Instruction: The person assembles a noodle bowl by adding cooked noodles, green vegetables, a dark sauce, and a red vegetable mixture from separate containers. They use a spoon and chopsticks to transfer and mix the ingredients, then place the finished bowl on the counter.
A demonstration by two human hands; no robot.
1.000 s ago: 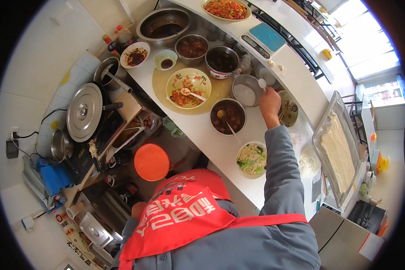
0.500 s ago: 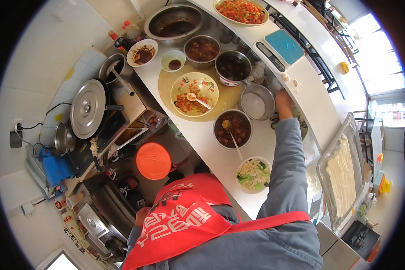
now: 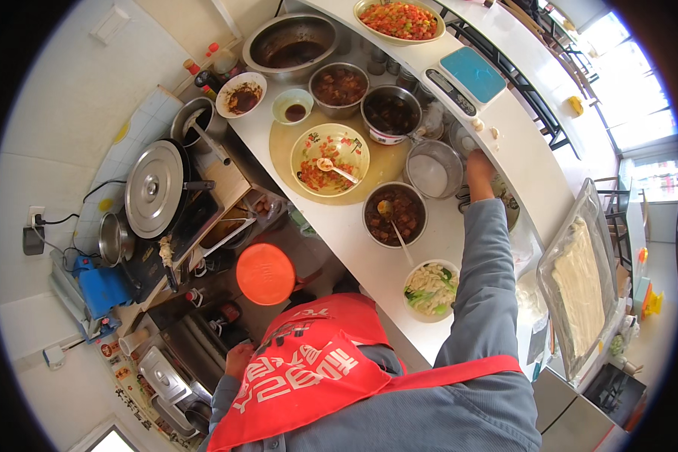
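Observation:
My right hand (image 3: 477,167) reaches to the back of the white counter, by the edge of the raised ledge. It is close to a metal pot (image 3: 434,170) with a whitish inside, and its fingers are mostly hidden. Down at my side, my left hand (image 3: 237,361) shows only in part next to the red apron (image 3: 301,358). Left of the pot sits a pale bowl (image 3: 330,160) of chopped red and green vegetables with a white spoon. Nearer me are a metal bowl (image 3: 395,215) of brown stew with a ladle and a bowl of pale pieces and greens (image 3: 432,291).
A scale (image 3: 471,75) and a bowl of diced vegetables (image 3: 399,21) rest on the ledge. Along the counter's far end stand several bowls and a large metal basin (image 3: 290,47). An orange-red stool (image 3: 266,274) and a lidded pan (image 3: 155,188) are to the left. A covered dough tray (image 3: 578,282) lies right.
The whole view has shifted slightly, moving most things a little to the right. My right hand stays by the metal pot, its wrist bent a bit differently. My left hand remains at my side.

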